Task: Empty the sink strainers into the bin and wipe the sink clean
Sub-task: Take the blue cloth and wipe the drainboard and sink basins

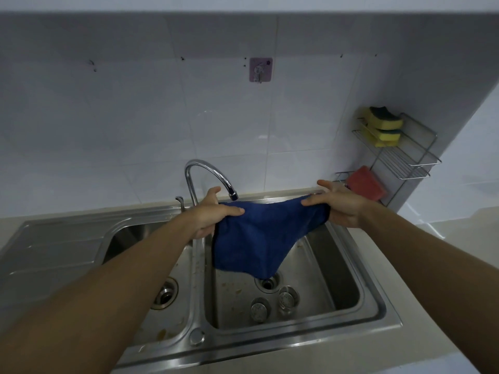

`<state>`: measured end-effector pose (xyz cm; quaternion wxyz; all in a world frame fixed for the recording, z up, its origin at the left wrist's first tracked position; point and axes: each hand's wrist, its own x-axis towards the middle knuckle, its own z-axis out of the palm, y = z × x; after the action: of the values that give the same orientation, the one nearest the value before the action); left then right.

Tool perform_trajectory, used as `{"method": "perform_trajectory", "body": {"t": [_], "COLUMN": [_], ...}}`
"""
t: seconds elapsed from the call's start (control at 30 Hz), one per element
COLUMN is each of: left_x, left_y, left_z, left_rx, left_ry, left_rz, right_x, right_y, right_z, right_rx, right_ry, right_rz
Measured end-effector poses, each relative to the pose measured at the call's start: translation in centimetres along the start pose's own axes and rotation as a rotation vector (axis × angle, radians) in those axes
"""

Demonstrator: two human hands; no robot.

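Note:
A dark blue cloth (253, 238) hangs spread over the right basin of a steel double sink (302, 336). My left hand (216, 211) pinches its left top corner and my right hand (337, 203) pinches its right top corner, both just below the tap spout. Two round metal strainers (260, 309) (288, 296) lie on the floor of the right basin beside its open drain (267, 284). Brown food specks dot the basin floor and the divider. My left forearm partly covers the left basin's drain (166, 292).
A curved chrome tap (208, 175) rises behind the sink. A wire rack (399, 155) on the right wall holds yellow sponges (383, 125) and a red sponge (366, 183). A purple hook (260, 69) sticks to the tiles. The drainboard (54, 247) lies at left.

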<state>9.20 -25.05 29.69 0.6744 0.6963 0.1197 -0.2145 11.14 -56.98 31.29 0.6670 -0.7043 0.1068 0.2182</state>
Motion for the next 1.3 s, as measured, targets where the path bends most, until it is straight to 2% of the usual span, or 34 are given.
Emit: {"method": "perform_trajectory", "body": {"t": [0.17,0.33,0.5,0.7,0.8,0.93,1.1,1.3], "left_x": [-0.8,-1.1,-0.9,-1.3,-1.9,-1.7,-1.8,-2.5], "left_y": [-0.5,-1.7,-1.6,-0.6,-0.8,-0.9,-0.9,-0.3], "left_z": [-1.7,-2.6,-2.0,-2.7,-3.4,-2.7,-1.6,-0.7], "left_rx": [0.037,0.411,0.604,0.737,0.738,1.005,1.241,1.236], "left_ry": [-0.094,-0.074,-0.017,0.04,-0.051,-0.008,0.011,-0.102], "left_rz": [0.035,0.099,0.211,0.266,0.297,0.487,0.504,0.51], "right_x": [-0.4,-0.6,-0.8,-1.3,-1.5,-1.0,-0.7,-0.9], "right_y": [0.5,0.9,0.9,-0.2,-0.5,-0.9,-1.4,-2.1], "right_z": [-0.1,0.5,1.4,1.2,0.9,1.4,2.2,2.4], "right_rx": [-0.223,-0.422,-0.4,-0.559,-0.628,-0.773,-0.9,-0.92], "right_ry": [-0.126,0.002,0.026,-0.044,-0.056,-0.005,-0.078,0.007], "right_rz": [0.007,-0.033,-0.034,-0.147,-0.193,-0.269,-0.437,-0.553]}}
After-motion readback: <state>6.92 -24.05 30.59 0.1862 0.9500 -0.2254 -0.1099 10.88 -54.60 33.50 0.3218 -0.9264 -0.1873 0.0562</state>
